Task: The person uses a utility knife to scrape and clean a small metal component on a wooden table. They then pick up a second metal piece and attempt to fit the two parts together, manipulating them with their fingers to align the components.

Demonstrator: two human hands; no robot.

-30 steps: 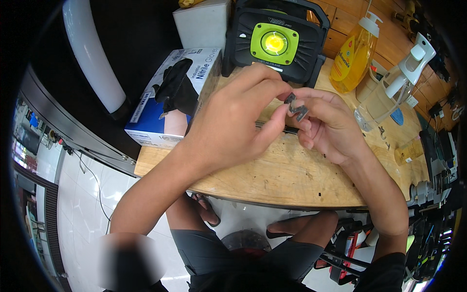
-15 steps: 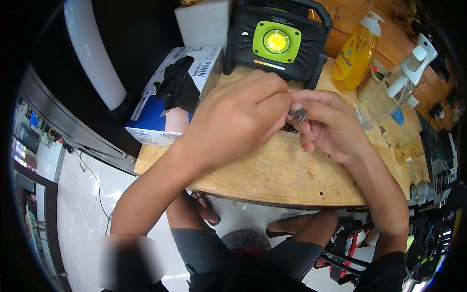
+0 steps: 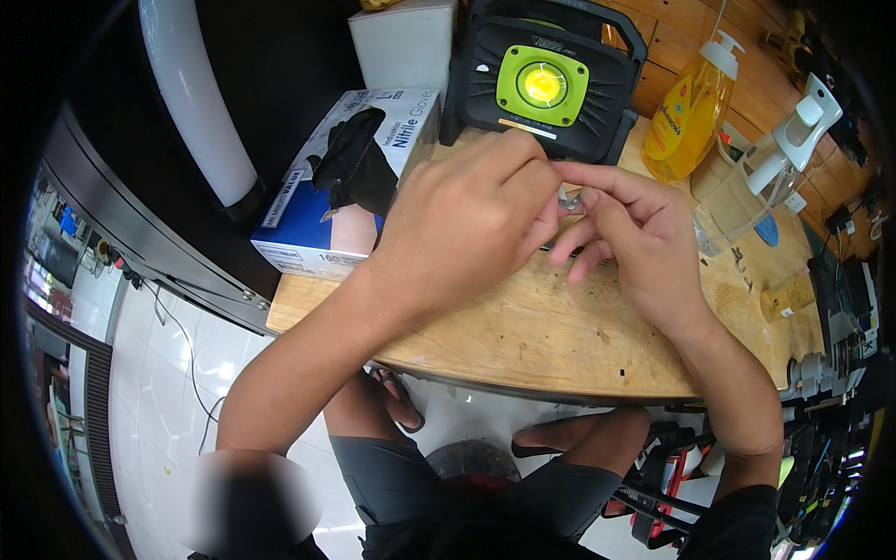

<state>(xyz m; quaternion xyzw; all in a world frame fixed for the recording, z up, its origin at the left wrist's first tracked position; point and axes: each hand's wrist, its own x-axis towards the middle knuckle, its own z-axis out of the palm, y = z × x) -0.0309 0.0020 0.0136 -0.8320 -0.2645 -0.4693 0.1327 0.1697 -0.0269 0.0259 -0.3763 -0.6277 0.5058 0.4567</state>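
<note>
A small, bent, silvery metal piece (image 3: 570, 202) sits between my two hands above the wooden table (image 3: 523, 336). My right hand (image 3: 644, 238) pinches it between thumb and index finger, and its other fingers are loosely curled. Up against the piece, my left hand (image 3: 476, 219) is closed with its fingertips pressed together. The back of that hand hides what its fingers grip. Part of a dark, thin thing shows on the table just below the fingers, too covered to name.
Behind my hands stands a lit work lamp (image 3: 541, 86). A glove box (image 3: 322, 224) with a black glove poking out is at left. On the right are a yellow pump bottle (image 3: 689, 117), a clear spray bottle (image 3: 747, 201) and small metal bits (image 3: 740, 268).
The metal piece has turned between my fingers and shows less of itself. My right hand's lower fingers have opened out a little. The whole view has shifted slightly.
</note>
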